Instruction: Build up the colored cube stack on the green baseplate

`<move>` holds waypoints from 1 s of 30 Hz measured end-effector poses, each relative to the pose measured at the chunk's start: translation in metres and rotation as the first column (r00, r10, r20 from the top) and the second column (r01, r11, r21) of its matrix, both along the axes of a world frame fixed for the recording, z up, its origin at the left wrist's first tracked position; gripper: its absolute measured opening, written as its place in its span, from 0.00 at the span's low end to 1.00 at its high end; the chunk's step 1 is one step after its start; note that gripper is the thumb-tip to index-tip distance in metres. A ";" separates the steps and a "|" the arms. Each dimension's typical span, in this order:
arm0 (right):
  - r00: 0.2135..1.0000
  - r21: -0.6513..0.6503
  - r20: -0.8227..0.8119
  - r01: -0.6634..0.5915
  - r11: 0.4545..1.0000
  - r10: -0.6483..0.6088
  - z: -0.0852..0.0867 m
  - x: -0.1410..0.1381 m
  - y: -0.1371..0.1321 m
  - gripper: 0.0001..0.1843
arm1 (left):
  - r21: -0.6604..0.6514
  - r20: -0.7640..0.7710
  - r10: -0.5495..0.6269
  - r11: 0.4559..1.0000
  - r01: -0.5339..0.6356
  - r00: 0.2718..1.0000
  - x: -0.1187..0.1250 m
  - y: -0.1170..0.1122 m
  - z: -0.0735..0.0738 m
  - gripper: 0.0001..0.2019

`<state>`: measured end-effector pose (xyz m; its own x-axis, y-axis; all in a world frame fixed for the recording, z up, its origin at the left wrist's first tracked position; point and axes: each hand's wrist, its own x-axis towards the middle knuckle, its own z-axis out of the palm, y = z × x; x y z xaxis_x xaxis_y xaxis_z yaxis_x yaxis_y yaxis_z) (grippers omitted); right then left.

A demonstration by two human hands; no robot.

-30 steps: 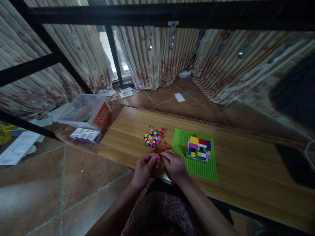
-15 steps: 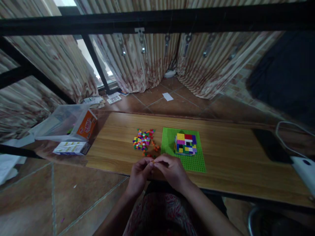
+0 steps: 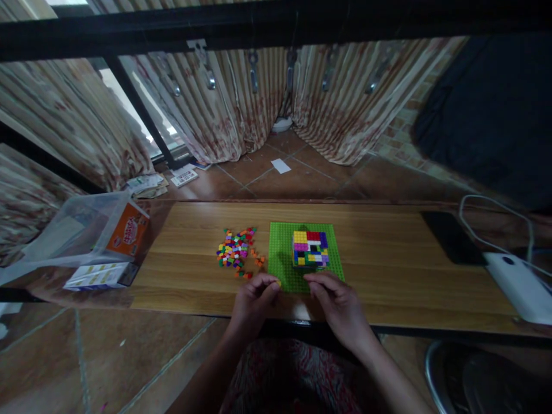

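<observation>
A green baseplate [image 3: 282, 270] lies on the wooden table [image 3: 388, 270] with a multicoloured brick block [image 3: 309, 248] built on it. A pile of small loose bricks [image 3: 234, 250] lies just left of the plate. My left hand [image 3: 252, 303] is at the plate's near left corner, fingers pinched on a small yellow-orange brick [image 3: 278, 283]. My right hand [image 3: 340, 305] rests at the plate's near edge, just below the block, fingers curled; whether it holds anything is hidden.
A clear plastic tub [image 3: 81, 230] with an orange label and a flat white box [image 3: 101, 276] sit at the table's left end. A black phone [image 3: 452, 244], a white device [image 3: 520, 284] and its cable [image 3: 495, 213] lie at the right. Curtains hang behind.
The hands were joined over one small brick; they have parted, the right one moving right toward the block. The camera has swung right.
</observation>
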<state>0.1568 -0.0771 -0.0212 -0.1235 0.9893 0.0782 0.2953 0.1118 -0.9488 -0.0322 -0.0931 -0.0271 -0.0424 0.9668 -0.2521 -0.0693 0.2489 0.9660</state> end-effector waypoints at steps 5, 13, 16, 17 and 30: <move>0.992 0.140 0.125 0.002 0.990 -0.019 0.007 0.005 0.016 0.09 | 0.203 -0.480 0.058 0.978 0.046 0.876 -0.021 0.007 -0.001 0.08; 0.934 0.361 0.351 -0.073 0.930 -0.063 0.013 -0.014 0.049 0.11 | 0.317 -0.772 0.182 0.941 0.120 0.609 -0.054 -0.001 -0.012 0.07; 0.910 0.408 0.405 -0.095 0.908 -0.087 0.007 -0.020 0.057 0.10 | 0.321 -0.785 0.190 0.939 0.125 0.589 -0.056 -0.005 -0.021 0.07; 0.904 0.422 0.414 -0.089 0.902 -0.104 0.005 -0.022 0.058 0.10 | 0.328 -0.784 0.198 0.937 0.121 0.588 -0.056 -0.005 -0.023 0.07; 0.904 0.480 0.323 0.099 0.872 -0.280 -0.014 -0.025 0.059 0.07 | 0.351 -0.739 0.211 0.931 0.098 0.640 -0.060 -0.001 -0.030 0.06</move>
